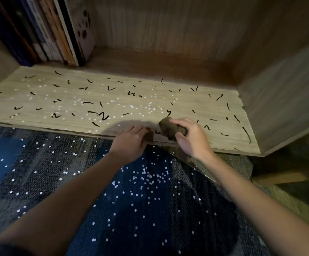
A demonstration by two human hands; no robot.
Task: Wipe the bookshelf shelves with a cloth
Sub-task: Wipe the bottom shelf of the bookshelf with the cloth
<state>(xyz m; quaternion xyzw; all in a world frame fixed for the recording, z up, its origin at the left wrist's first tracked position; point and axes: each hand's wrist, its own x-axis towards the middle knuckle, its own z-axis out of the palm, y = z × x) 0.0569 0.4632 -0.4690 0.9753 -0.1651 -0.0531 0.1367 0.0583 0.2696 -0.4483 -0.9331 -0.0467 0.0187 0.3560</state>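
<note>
Top edge cuts off the books [44,30]; spine text too blurred to read. Fingers of the right hand [192,139] hide part of the cloth [165,125]. On the left hand [129,141], fingertips out of sight, grasp unclear.

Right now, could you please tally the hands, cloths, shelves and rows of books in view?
Hands: 2, the left hand and the right hand
Cloths: 1, the brown cloth
Shelves: 1, the marked shelf
Book rows: 1, the row of books
Total: 5
</note>
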